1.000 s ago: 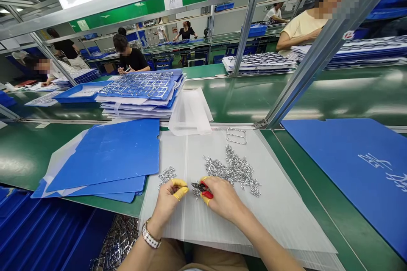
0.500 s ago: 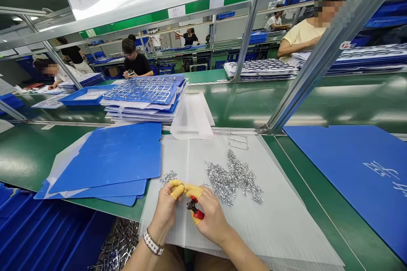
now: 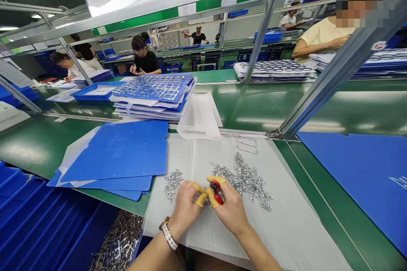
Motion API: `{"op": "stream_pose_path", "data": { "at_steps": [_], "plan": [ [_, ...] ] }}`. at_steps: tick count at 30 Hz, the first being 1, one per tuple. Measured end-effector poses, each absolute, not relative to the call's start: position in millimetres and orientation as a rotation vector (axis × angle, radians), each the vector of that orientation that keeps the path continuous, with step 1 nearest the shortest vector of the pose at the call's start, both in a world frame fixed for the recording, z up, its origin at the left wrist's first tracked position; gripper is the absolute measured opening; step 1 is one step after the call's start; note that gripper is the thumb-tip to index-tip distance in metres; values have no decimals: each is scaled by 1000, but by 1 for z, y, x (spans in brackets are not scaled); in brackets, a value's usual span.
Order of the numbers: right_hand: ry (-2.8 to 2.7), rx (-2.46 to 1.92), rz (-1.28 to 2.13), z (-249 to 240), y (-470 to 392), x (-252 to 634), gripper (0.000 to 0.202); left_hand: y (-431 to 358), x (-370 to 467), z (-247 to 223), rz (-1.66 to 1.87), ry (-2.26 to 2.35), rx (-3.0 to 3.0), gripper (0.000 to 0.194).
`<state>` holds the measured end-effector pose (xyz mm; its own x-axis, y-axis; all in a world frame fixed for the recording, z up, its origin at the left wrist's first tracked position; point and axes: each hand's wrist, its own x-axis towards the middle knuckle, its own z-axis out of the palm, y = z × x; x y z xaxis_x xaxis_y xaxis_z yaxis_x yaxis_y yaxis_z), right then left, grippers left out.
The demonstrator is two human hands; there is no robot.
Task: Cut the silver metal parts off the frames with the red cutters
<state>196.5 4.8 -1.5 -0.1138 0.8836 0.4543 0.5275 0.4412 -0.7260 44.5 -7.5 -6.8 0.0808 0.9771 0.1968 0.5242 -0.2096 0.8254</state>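
My right hand point(image 3: 231, 204), with yellow finger cots on its fingers, is closed round small red-handled nippers point(image 3: 217, 192). Beside it my left hand point(image 3: 187, 203), also in yellow finger cots, has its thumb and finger pinched together; what they hold, if anything, is too small to make out. Both hands are over a translucent white sheet point(image 3: 280, 237), fingertips nearly touching. A large pile of small silvery parts point(image 3: 248, 175) lies just past my right hand. The smaller pile of silvery parts point(image 3: 172, 183) is to the left of my left hand. Farther back lies a silvery rectangular frame point(image 3: 246, 144).
Blue sheets point(image 3: 127, 148) lie on the left of the green bench. Behind them stands a stack of sheets topped with silvery frames point(image 3: 152, 87). A blue bin point(image 3: 47, 220) and a heap of metal scraps point(image 3: 117, 241) sit lower left. A metal post point(image 3: 330, 76) rises at right.
The view has swung a little to the left. My hands have shifted right, nearer the large pile, uncovering more of the small pile. The nippers remain in my right hand.
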Motion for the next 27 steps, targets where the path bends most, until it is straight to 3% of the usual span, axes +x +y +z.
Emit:
{"op": "stream_pose_path", "data": {
  "at_steps": [4,14,27],
  "plan": [
    [-1936,-1331,571,-2,23,191,24,-14,43,-8,919,1589,2041,15],
    [-2372,-1318,683,-12,67,116,24,-5,-53,-16,1002,1874,1853,17],
    [-2369,-1396,750,-3,78,132,27,15,-34,-1,666,1892,2264,16]
  ]
}}
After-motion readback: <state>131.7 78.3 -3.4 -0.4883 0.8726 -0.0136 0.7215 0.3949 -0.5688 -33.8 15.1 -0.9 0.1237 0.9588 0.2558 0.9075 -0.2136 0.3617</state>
